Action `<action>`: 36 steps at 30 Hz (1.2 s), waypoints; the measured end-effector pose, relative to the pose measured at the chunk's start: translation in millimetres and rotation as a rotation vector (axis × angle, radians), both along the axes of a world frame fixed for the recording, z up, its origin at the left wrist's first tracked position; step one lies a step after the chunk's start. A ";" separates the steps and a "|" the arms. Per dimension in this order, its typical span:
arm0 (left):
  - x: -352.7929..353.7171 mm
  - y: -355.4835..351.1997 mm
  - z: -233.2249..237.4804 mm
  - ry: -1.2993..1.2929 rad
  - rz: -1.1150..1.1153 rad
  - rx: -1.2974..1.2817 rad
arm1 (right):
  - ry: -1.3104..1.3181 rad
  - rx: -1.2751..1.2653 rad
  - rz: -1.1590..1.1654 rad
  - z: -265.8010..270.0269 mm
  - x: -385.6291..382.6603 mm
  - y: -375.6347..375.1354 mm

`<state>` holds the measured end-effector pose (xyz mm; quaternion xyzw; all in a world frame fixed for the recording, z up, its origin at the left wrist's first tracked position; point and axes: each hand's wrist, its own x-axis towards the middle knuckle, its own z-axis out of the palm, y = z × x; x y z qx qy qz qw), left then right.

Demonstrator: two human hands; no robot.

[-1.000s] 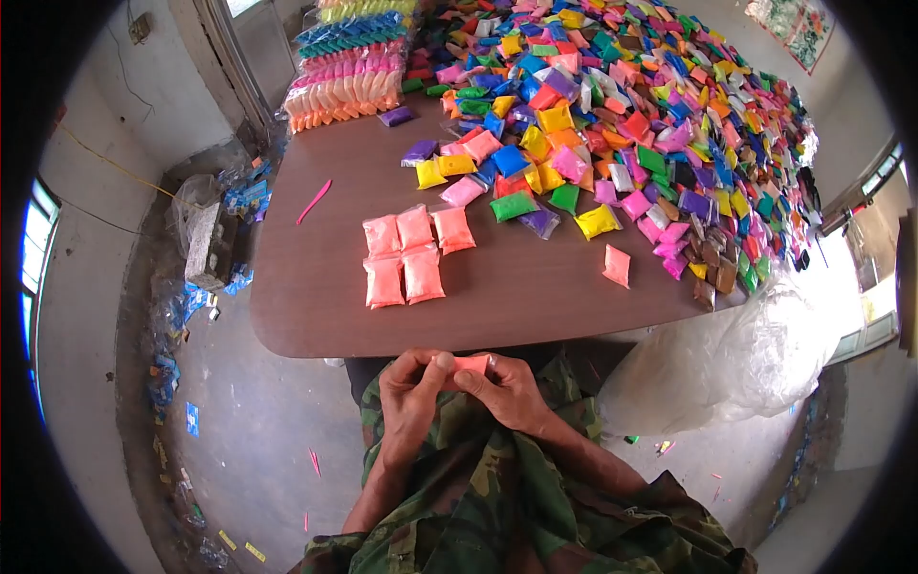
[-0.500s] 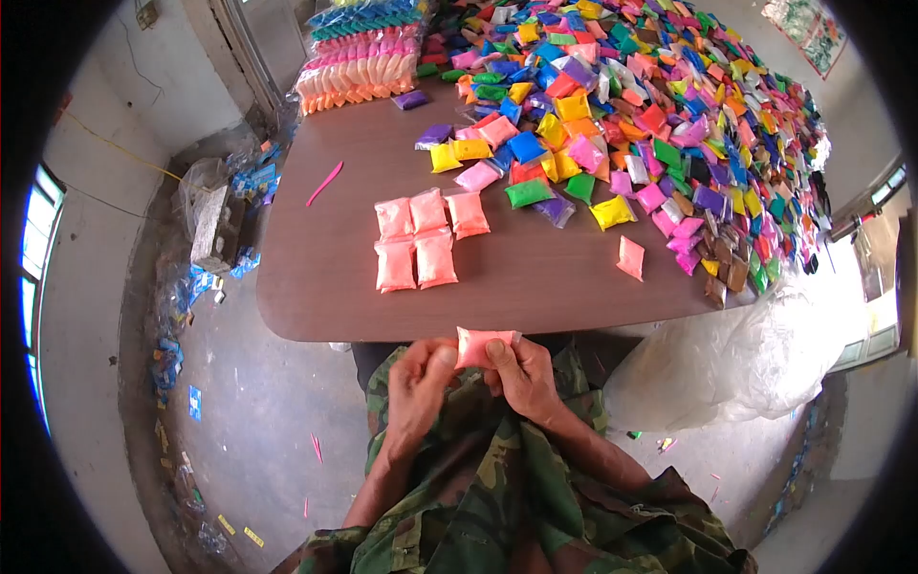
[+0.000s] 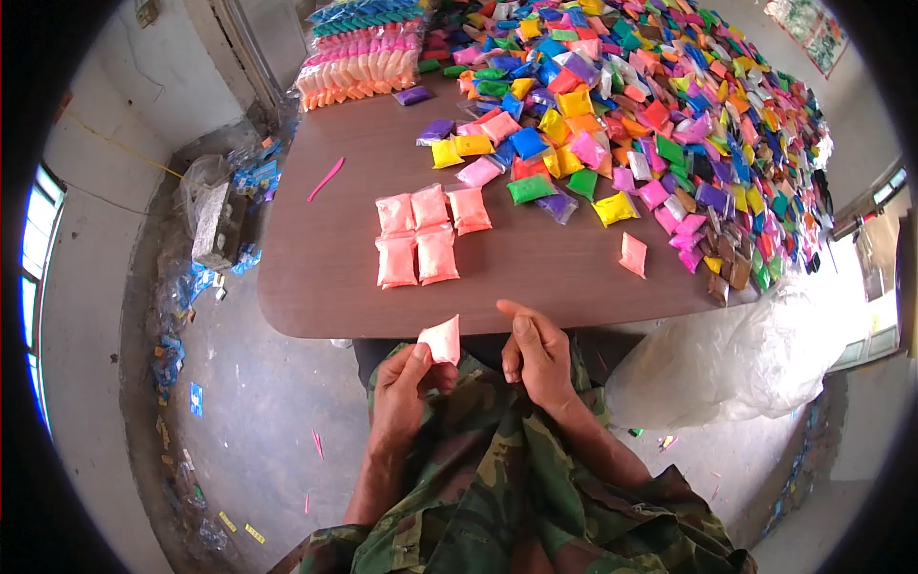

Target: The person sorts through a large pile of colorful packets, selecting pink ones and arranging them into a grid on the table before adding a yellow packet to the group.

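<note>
Both hands had split apart since half a second ago: the pink packet [image 3: 441, 340] had gone from a two-hand pinch to the left hand [image 3: 404, 385] alone. Left fingers were closed on the packet's lower corner, thumb against fingertips, with the packet sticking up just below the near edge of the table [image 3: 316, 277], over the lap. The right hand [image 3: 537, 350] had let go and sat just beside it, apart from the packet, fingers loosely curled, thumb out, nothing in it.

On the table, a group of five matching packets [image 3: 421, 235] lay flat in two rows, touching each other, near the front. One single packet [image 3: 632, 254] lay well to the right. A big heap of mixed-colour packets [image 3: 660, 105] covered the far right part. A pink stick [image 3: 326, 179] lay at the left side. Bundled rows of packets [image 3: 359, 59] sat at the far left corner. A clear plastic bag [image 3: 727, 368] hung off the right table edge.
</note>
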<state>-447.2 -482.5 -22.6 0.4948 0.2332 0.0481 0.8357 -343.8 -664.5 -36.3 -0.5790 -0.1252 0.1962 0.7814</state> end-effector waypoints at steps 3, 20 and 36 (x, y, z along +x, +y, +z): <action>-3.3 3.6 2.3 -0.015 -0.067 0.071 | -0.089 0.011 0.125 -4.9 -3.5 -1.5; 0.6 -20.3 15.2 -0.193 -0.034 0.488 | -0.057 0.118 0.259 -1.5 -8.2 -2.3; 1.7 -22.6 22.1 -0.076 -0.020 0.420 | -0.318 -0.095 0.071 -3.4 -9.9 4.9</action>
